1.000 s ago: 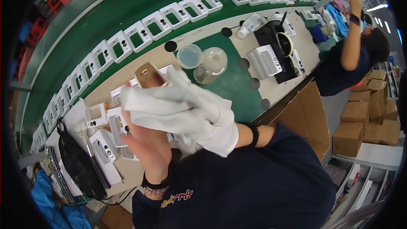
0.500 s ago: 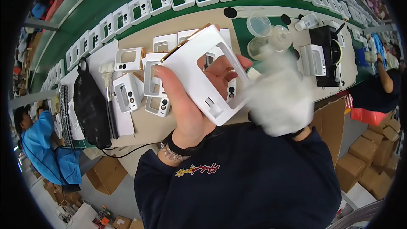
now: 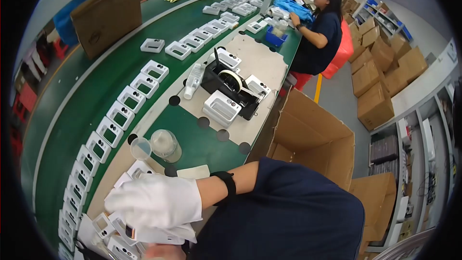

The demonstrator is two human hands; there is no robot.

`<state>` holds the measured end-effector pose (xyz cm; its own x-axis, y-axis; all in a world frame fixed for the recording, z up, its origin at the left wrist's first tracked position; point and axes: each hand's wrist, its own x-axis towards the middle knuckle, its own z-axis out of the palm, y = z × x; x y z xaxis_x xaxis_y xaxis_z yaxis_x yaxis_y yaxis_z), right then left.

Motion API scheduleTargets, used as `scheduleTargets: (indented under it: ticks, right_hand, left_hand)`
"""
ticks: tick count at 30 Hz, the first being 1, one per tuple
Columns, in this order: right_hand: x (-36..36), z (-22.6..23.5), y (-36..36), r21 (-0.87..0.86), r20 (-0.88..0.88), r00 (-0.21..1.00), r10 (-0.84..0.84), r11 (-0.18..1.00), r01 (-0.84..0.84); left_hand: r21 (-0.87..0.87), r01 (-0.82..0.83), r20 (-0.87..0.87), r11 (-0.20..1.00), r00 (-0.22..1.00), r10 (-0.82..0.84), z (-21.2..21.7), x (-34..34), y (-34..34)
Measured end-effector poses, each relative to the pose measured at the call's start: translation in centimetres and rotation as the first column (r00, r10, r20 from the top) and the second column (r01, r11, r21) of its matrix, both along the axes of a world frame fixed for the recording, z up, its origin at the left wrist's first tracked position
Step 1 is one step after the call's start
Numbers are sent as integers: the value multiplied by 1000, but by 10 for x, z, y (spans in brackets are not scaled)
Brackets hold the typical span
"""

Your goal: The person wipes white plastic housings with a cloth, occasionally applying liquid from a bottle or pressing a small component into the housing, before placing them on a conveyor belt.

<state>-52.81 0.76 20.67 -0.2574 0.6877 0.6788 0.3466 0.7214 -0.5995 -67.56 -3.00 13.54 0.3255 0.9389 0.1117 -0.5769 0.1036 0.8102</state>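
At the lower left bench edge, gloved right hand [image 3: 156,200] lying flat, fingers spread, pressing on a white plastic frame [image 3: 159,234]; left hand [image 3: 163,252] barely showing, grip impossible to tell; looking light, stiff, slick, likely best pinching by the outer rim

Left hand [image 3: 161,253] cut off below, beneath the gloved right hand [image 3: 154,201]

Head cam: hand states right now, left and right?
Right hand: gloved in white, lying flat over a white plastic frame; grip cannot be told.
Left hand: only a sliver at the bottom edge; state cannot be told.
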Motion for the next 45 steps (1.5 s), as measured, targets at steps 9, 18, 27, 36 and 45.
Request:
scheduleTargets:
  ticks: [9,18,27,36,45]
  right_hand:
    - [-29,-20,-34,-446,-551,833,-57,863,-236]
    - [-35,-28,-35,-354,-694,690,206,737,-576]
    - [-17,2,-34,-15,446,886,124,991,-131]
    - [16,22,-32,21,307,900,309,943,-331]
    - [62,43,-35,-78,233,972,-3,997,22]
  left_hand:
    - [250,-224,79,942,974,211,21,-19,26]
    - [-224,-565,-3,794,815,579,98,26,1]
    - [-201,-57,-159,978,987,25,94,-33,19]
    - [-166,-49,-533,985,845,-47,116,-83,212]
    - [708,677,-565,204,368,739,-44,-129,459]
